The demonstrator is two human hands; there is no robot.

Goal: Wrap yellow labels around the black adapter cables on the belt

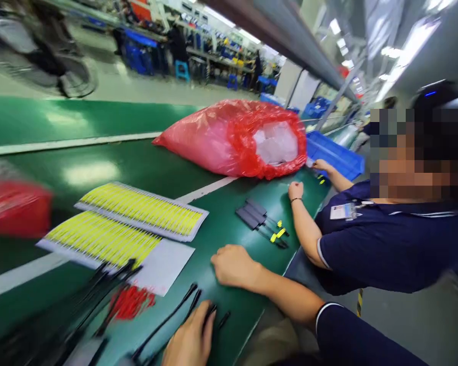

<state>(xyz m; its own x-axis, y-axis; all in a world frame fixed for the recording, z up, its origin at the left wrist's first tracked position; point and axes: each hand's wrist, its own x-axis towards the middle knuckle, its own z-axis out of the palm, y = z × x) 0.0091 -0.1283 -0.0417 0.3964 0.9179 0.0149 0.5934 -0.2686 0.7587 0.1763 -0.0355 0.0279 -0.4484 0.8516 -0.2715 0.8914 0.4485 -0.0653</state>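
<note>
At the lower edge, my left hand (191,338) is closed on a black cable, whose dark plug end shows by the thumb. More black cables (164,320) lie beside that hand, and a blurred bundle of them (76,320) spreads to its left. My right hand (234,265) rests curled on the green bench, its fingertips turned under, so anything inside is hidden. Near it lies a white backing sheet (168,267) with yellow labels (103,236). A second sheet of yellow labels (141,209) overlaps behind. Small red pieces (133,302) are heaped between the cables and the sheets.
Flat black parts with yellow-tagged leads (254,213) lie beyond my right hand. A red plastic bag (213,140) stands across the bench, near a blue bin (338,155). A co-worker (374,244) sits at right, both hands over the bench. A blurred red package (17,208) is left.
</note>
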